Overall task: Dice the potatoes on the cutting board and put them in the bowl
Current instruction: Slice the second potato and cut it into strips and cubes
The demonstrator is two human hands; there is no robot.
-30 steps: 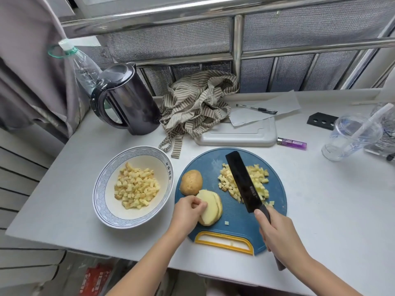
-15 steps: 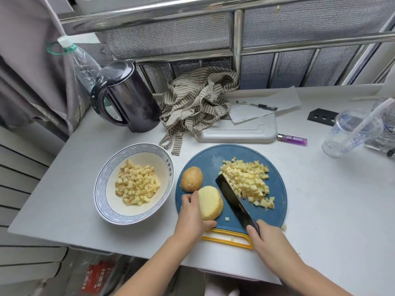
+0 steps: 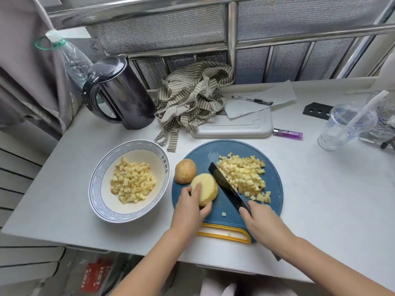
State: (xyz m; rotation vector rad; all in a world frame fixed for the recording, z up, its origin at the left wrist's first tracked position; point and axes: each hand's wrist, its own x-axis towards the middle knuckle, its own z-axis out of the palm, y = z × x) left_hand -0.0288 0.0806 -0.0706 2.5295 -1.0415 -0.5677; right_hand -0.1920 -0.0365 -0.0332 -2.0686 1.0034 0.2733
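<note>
Lower centre of frame, on round blue plastic cutting board (image 3: 275,178): left hand (image 3: 189,210) gripped stacked pale potato slices (image 3: 206,189) — right hand (image 3: 264,224) grasped black-bladed knife (image 3: 226,185). Patterned ceramic bowl (image 3: 100,178) at left held dice.

The cutting board (image 3: 274,180) is blue with a yellow handle (image 3: 224,234). The bowl (image 3: 100,167) at the left is white with blue wavy lines round its rim. The potato cubes (image 3: 243,174) and the peeled potato (image 3: 206,185) are pale yellow. The whole potato (image 3: 185,170) is brown. The knife (image 3: 226,184) and kettle (image 3: 126,99) are black. The cloth (image 3: 192,99) has tan and white stripes.
</note>
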